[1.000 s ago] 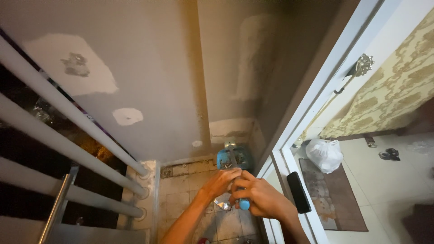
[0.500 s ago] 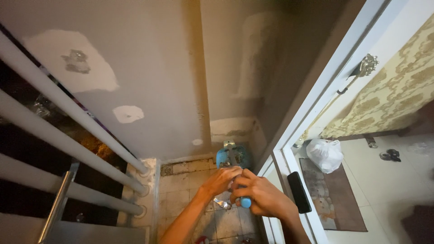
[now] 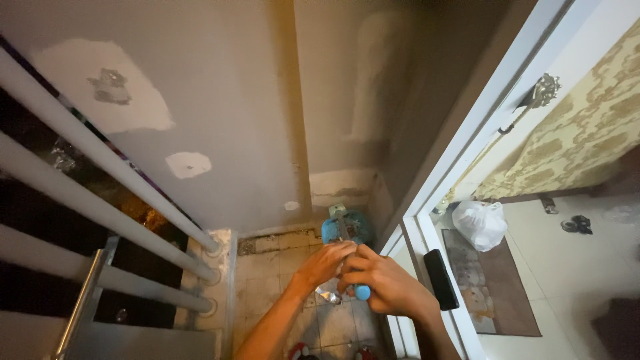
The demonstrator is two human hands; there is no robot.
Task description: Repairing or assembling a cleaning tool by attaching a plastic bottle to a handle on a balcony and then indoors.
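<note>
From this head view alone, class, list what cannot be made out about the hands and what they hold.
1. Blue-handled tool: only its end shows; the right hand wraps the rest.
2. Shiny piece under the left hand: too small and dim to identify.
3. Blue device on the tiled floor: partly behind the hands, shape unclear.
4. Red things: cut by the bottom edge.

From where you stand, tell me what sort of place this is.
Probably a narrow home balcony or utility nook: white railing bars, a patched plaster wall, a tiled floor, and a white door frame opening indoors.
</note>
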